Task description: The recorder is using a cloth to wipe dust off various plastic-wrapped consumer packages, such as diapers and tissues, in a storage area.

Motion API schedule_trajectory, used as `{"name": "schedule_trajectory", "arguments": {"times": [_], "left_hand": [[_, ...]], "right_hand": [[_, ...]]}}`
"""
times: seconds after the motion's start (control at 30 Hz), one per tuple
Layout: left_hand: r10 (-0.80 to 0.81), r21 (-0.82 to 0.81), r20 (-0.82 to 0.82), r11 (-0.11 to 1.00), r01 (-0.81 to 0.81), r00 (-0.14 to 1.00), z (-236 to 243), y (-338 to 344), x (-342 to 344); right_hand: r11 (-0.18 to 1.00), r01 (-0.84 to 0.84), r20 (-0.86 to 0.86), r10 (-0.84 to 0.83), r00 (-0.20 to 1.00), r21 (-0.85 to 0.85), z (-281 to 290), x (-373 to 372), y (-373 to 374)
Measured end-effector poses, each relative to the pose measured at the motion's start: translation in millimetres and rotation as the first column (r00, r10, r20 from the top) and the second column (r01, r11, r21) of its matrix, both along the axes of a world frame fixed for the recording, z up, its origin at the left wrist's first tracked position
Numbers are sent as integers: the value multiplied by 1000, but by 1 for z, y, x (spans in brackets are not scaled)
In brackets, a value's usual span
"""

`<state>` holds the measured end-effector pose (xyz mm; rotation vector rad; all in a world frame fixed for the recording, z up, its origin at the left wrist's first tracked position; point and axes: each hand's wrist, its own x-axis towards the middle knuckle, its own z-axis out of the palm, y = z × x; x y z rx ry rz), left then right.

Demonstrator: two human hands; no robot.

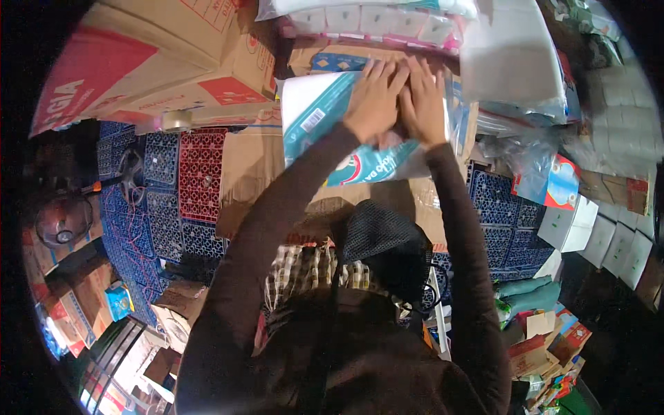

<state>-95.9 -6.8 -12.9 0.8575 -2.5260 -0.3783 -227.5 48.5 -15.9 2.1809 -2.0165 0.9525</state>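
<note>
My left hand [373, 104] and my right hand [423, 104] lie side by side on a white and teal plastic package [311, 124], their fingers stretched out toward its far edge. Both hands are open, pressing on the film. The package rests on a flattened cardboard piece [245, 162]. Just beyond it sits a brown carton with blue patches [304, 61], and above that a plastic-wrapped stack of white and pink packs [373, 26].
Large cartons [159, 55] stand at the far left, with a tape roll [176, 121] beside them. Blue [492, 200] and red [200, 173] plastic grid mats cover the floor. A fan [62, 218] is at left. White boxes [564, 225] and plastic-wrapped stacks [622, 111] line the right.
</note>
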Motion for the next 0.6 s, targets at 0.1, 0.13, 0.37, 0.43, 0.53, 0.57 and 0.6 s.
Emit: {"name": "schedule_trajectory", "arguments": {"times": [0.1,0.13,0.37,0.43,0.53,0.57,0.6], "left_hand": [[4,18,-19,1000,-4,1000,0,63,26],[-36,46,-25,998,37,999,2,82,37],[-85,-136,72,986,95,994,-3,65,-8],[-117,-223,28,967,121,993,-10,25,-34],[-127,-44,-75,991,124,989,-17,-8,-54],[-114,52,-101,991,120,988,-18,-12,-56],[-100,25,-88,994,102,991,-17,-10,-54]], "right_hand": [[993,-51,105,40,994,102,4,22,64],[986,-57,117,39,992,157,6,30,85],[995,88,157,-95,983,55,-1,10,86],[989,143,80,-139,987,-44,-6,-11,52],[994,107,359,-95,928,-16,-7,-35,10],[995,99,355,-91,930,-5,-7,-36,4],[996,85,355,-72,932,-22,-5,-35,3]]}}
